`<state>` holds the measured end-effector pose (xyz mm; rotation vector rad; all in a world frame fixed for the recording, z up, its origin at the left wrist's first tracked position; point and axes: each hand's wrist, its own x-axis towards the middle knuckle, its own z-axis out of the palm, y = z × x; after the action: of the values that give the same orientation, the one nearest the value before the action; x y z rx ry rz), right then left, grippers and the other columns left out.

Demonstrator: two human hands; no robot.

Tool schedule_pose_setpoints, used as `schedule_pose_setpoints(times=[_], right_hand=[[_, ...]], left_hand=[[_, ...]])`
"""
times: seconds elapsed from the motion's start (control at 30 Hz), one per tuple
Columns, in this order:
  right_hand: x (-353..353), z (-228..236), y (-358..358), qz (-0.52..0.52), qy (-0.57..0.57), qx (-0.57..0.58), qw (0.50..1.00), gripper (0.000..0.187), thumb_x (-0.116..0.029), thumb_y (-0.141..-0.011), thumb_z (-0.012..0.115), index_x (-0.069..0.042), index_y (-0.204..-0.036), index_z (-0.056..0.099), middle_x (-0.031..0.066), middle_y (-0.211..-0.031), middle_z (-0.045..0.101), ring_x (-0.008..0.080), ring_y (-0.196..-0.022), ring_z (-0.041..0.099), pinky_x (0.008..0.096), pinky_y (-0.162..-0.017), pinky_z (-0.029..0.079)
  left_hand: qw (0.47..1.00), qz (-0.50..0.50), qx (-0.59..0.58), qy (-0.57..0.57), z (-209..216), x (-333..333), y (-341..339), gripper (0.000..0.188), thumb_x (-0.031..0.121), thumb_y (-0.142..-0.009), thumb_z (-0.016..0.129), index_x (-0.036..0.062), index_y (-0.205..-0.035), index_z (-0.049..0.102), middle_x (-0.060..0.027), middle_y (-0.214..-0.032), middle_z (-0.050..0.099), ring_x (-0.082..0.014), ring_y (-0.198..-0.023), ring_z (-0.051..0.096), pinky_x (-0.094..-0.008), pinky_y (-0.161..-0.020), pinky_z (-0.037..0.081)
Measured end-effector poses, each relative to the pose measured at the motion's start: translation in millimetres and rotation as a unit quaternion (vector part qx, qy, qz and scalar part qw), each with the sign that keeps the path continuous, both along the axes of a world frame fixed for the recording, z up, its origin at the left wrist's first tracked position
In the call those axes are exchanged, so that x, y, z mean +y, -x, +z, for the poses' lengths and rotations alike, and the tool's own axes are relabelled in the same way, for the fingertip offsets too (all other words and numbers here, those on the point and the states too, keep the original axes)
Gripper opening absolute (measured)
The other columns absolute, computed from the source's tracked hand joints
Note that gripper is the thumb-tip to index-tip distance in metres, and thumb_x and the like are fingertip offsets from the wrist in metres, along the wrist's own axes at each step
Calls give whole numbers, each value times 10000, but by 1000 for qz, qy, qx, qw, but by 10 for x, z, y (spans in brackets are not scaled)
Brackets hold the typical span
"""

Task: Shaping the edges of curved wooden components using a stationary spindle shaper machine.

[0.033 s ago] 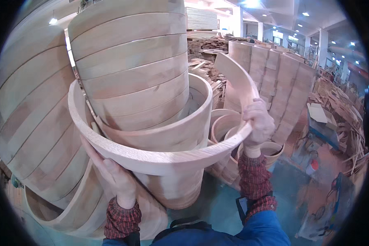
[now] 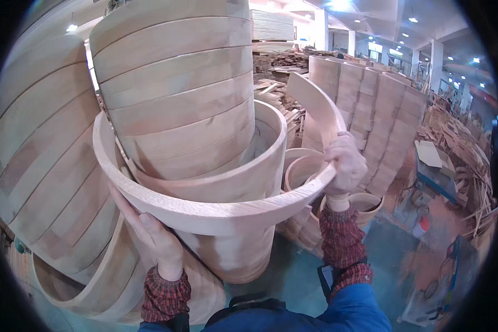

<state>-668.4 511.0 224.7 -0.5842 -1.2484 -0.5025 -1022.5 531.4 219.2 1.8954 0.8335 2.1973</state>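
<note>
A long curved wooden strip point(image 2: 221, 214), pale and thick-edged, sweeps in an open arc in front of me. My right hand point(image 2: 346, 161) is closed round it at the right, below its raised free end. Under the left front of the arc, my left hand point(image 2: 157, 240) bears it with the palm and fingers along the outer face, the thumb lying apart. The curve passes before a wooden tub-shaped ring point(image 2: 271, 160), inside which a tall stack of curved wooden pieces point(image 2: 177, 88) stands. Part of that ring is hidden behind the strip.
Another leaning stack of curved pieces point(image 2: 41, 155) is at the left, above a curved wooden shell point(image 2: 116, 276). Tall curved stacks point(image 2: 371, 105) and smaller wooden rings point(image 2: 365, 202) stand at the right. Scrap wood point(image 2: 454, 133) and a red-and-white container point(image 2: 423, 224) lie beyond.
My right hand and the strip's raised end have shifted slightly to the left. My left hand keeps nearly the same place under the strip.
</note>
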Motion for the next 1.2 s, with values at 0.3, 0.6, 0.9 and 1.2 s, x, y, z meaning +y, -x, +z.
schedule_pose_setpoints(times=[0.3,0.6,0.9,1.2], right_hand=[[1331,194,-141,72,-11,-47,996,289,-124,-859,570,-43,-582,571,79,-589,540,265,-569,526,399,-736,465],[1988,162,-292,100,15,-100,990,260,-67,-824,647,-50,-580,559,81,-576,510,279,-564,501,397,-697,436],[2157,195,-413,143,-11,-123,982,254,-24,-767,681,-68,-551,554,64,-542,518,261,-489,502,372,-565,386],[2080,191,-524,149,18,-136,979,285,3,-830,562,-61,-554,594,54,-557,582,228,-500,531,358,-598,416]], left_hand=[[995,65,-65,35,-215,840,-309,875,601,-1067,300,-51,-1614,94,-247,-1669,165,-350,-1543,212,-450,-1245,198],[978,133,-140,83,-420,1142,-591,799,567,-1090,266,-34,-1610,186,-212,-1650,266,-313,-1529,262,-435,-1242,212],[969,152,-168,94,-679,1312,-392,742,549,-1099,301,9,-1607,252,-138,-1648,294,-256,-1507,303,-405,-1229,252],[971,115,-188,92,-605,1229,-539,773,582,-1085,311,32,-1619,216,-141,-1654,269,-273,-1518,277,-426,-1233,242]])
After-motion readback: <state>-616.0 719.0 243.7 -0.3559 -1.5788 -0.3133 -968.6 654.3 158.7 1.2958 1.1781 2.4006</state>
